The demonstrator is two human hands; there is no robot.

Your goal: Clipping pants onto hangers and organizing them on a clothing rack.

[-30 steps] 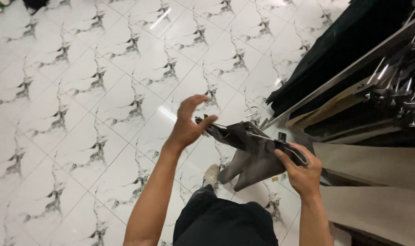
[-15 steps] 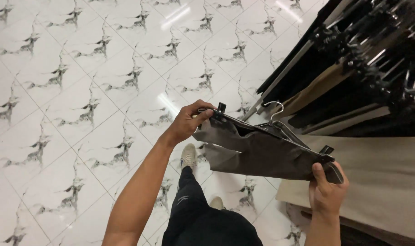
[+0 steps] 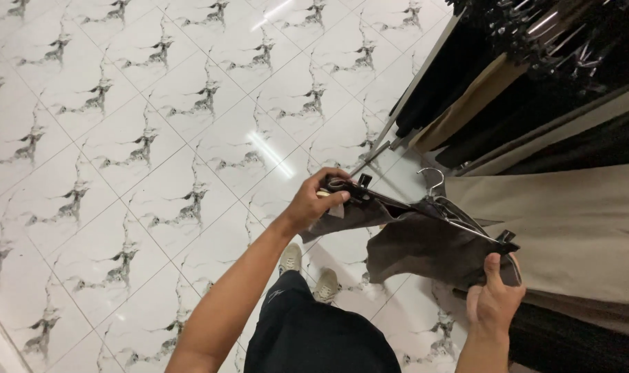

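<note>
A dark grey garment hangs from a metal clip hanger with black clips and a wire hook. My left hand grips the left clip and that end of the garment's waistband. My right hand holds the right clip end from below, thumb up on the fabric. The garment sags between both hands, just left of a rack of hanging clothes.
A clothes rack with black, tan and beige garments on hangers fills the right side; a beige garment hangs closest. White marble-patterned floor tiles spread to the left. My dark trousers and light shoes show below.
The garment on its hanger is now held lower and closer to me, with the left end bunched under my left hand. The view has tilted slightly toward the rack.
</note>
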